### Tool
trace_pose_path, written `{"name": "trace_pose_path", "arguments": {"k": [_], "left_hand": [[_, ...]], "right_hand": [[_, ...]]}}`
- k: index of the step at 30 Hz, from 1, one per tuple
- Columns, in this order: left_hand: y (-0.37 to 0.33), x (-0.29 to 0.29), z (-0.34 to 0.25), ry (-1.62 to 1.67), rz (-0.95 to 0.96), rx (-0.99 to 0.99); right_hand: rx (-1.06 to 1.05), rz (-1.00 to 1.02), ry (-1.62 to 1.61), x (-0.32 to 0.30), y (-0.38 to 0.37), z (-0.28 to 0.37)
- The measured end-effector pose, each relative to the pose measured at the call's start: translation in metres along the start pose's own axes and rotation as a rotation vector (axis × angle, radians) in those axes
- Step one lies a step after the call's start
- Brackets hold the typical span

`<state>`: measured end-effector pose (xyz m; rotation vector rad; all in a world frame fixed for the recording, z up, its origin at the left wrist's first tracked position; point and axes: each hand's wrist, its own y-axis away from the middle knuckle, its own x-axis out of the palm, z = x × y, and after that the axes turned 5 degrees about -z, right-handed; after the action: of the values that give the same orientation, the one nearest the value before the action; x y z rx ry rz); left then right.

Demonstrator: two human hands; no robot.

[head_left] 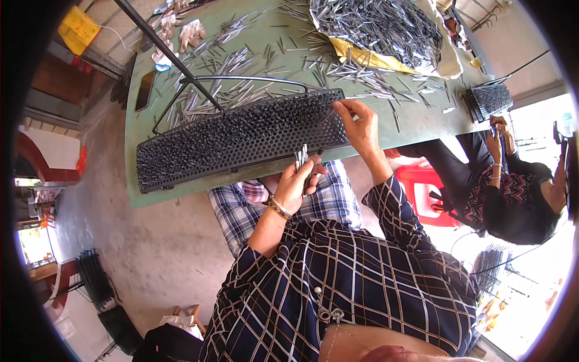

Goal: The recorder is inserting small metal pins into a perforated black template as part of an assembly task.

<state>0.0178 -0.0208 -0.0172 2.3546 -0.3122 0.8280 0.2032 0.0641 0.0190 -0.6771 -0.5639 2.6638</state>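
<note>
A long black perforated rack (241, 158) lies slanted along the table's near edge. Thin dark pieces stand in many of its holes, while the row of holes nearest me shows bare in the middle and right. Below the rack's front edge, my left hand (294, 186) is closed around a small bundle of thin metallic strips (301, 155), their ends poking up past the thumb. My right hand (363, 128) is over the rack's right end, thumb and forefinger pinched together at its upper surface. Whatever lies between those fingertips is too small to make out.
Loose strips (232, 66) lie scattered over the green table (136, 120). A large heap of strips (380, 27) fills an open sack at the back. Work gloves (192, 33) and a phone (145, 90) lie at left. Another person (512, 193) sits at right beside a second rack (490, 99).
</note>
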Motion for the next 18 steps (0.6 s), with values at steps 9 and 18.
{"name": "trace_pose_path", "arguments": {"k": [9,18], "left_hand": [[0.001,-0.001,0.001,0.008,-0.009,-0.018],[0.002,-0.002,0.002,0.006,-0.013,-0.021]], "right_hand": [[-0.160,-0.025,0.117,0.002,0.002,-0.002],[-0.394,0.173,0.149,-0.007,-0.013,-0.002]]}}
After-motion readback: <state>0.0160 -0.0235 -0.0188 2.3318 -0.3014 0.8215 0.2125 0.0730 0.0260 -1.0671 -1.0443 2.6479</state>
